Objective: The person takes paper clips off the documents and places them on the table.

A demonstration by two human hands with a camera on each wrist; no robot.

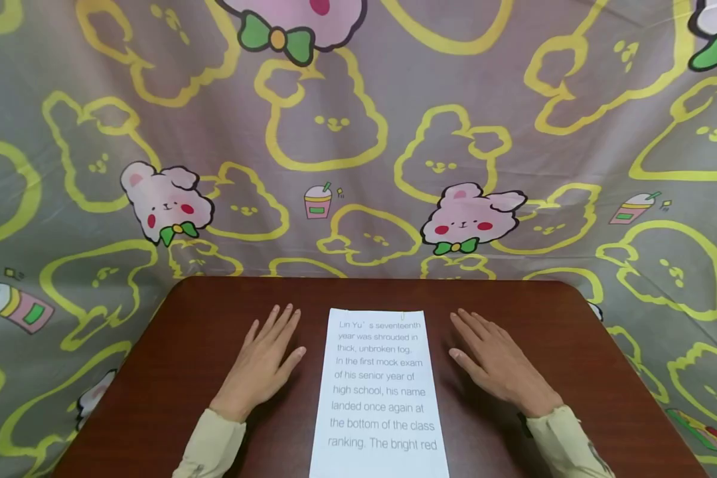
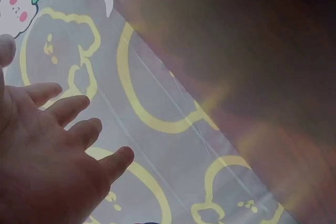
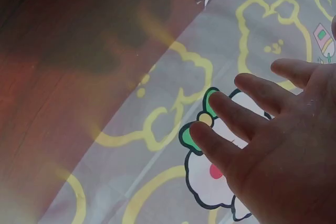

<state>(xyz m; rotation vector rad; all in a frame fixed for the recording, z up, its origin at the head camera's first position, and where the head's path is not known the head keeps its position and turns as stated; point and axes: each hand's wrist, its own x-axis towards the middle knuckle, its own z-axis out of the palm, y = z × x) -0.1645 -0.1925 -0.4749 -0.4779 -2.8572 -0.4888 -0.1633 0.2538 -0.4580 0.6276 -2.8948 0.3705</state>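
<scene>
Paper (image 1: 379,398) legible in head view only, left hand (image 1: 263,364), right hand (image 1: 498,360) alongside, fingers apart

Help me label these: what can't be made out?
Head: near ends of paper and table, cut by bottom edge.
Head: dark thing, mostly hidden by right sleeve.
Left wrist: left hand, thumb side cut by left edge.
Right wrist: right hand, thumb side cut by right edge.

Between the left hand (image 1: 261,366) and right hand (image 1: 497,362), the printed sheet (image 1: 379,398) runs off the head view's bottom edge. A dark item (image 1: 524,425) at the right wrist is mostly hidden.
</scene>
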